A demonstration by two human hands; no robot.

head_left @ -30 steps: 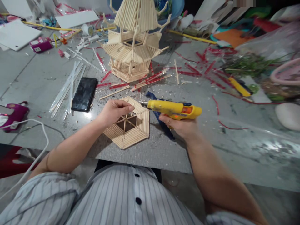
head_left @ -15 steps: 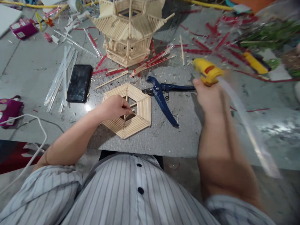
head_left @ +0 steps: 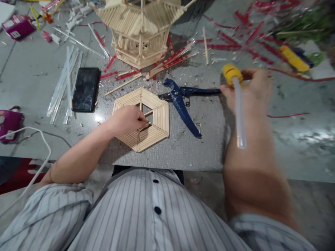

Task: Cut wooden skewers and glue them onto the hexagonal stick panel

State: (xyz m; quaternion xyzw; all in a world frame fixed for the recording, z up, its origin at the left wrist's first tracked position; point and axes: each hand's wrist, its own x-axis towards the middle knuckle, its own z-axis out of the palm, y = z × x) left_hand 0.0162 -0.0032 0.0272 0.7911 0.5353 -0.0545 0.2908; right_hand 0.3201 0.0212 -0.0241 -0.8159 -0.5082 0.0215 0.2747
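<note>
My left hand is over a flat hexagonal frame of pale wooden sticks lying on the table. Its fingers are pinched at the frame's open centre on a small wooden stick, mostly hidden by the fingertips. To the right, my right hand has thumb and fingers around a yellow hot glue gun, whose back end faces me with a long clear glue stick sticking out. Between the hands lies a blue-handled cutter, its handle end close to my right thumb.
A stick-built pagoda model stands at the back. A black phone and clear plastic strips lie left. Red-and-clear wrappers are scattered behind the cutter; a yellow utility knife lies far right.
The glue gun has turned in my right hand, its glue stick swinging from pointing right to hanging toward me. My left hand stays pinched at the hexagon's centre.
</note>
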